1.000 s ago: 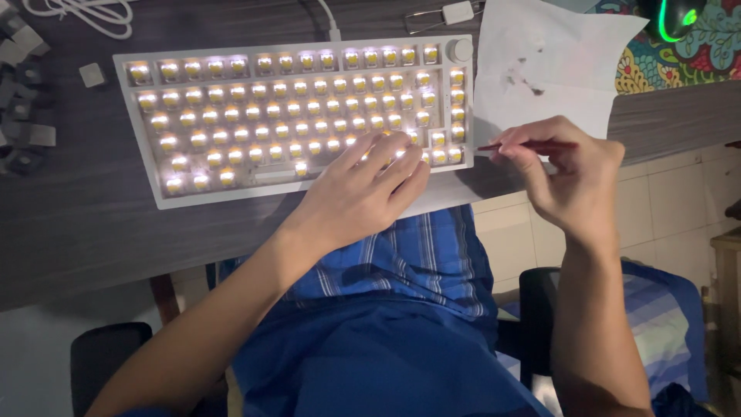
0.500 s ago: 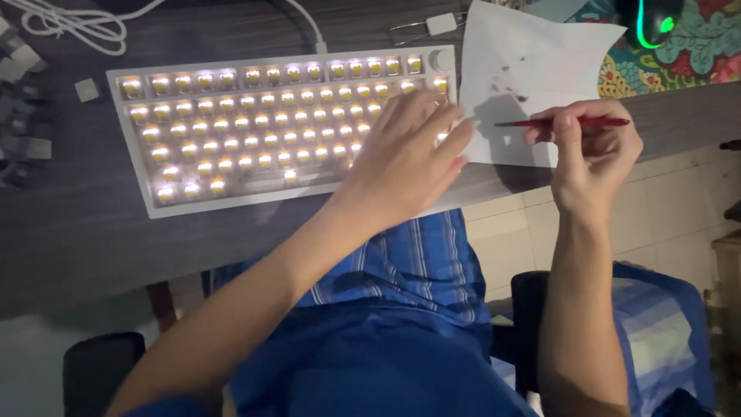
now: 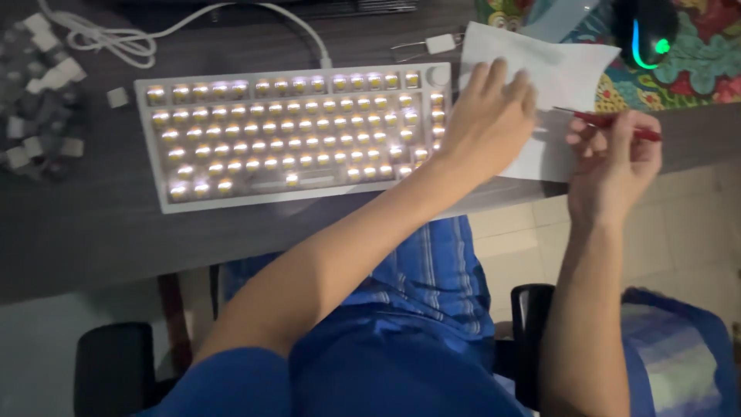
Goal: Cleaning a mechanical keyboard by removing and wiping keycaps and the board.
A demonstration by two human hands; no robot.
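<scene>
The person's left hand (image 3: pixel 490 116) lies palm down on the white sheet of paper (image 3: pixel 567 69), its fingers stretched out flat and close together, gripping nothing. The paper sits on the dark desk (image 3: pixel 93 224) just to the right of the keyboard (image 3: pixel 293 131), and the heel of that hand covers the keyboard's right edge. The right hand (image 3: pixel 614 158) is beside the paper's right side, its fingers curled around a thin red brush (image 3: pixel 617 123) that points left toward the sheet, with the tip at the paper's edge.

The keyboard is white, has no keycaps on, and its bare switches glow yellow. A white cable (image 3: pixel 231 19) runs from its top edge toward the back of the desk. A heap of loose grey and white keycaps (image 3: pixel 38 93) lies at the far left of the desk. A black mouse (image 3: pixel 644 31) with a green light rests on a patterned mat (image 3: pixel 695 62) at the upper right.
</scene>
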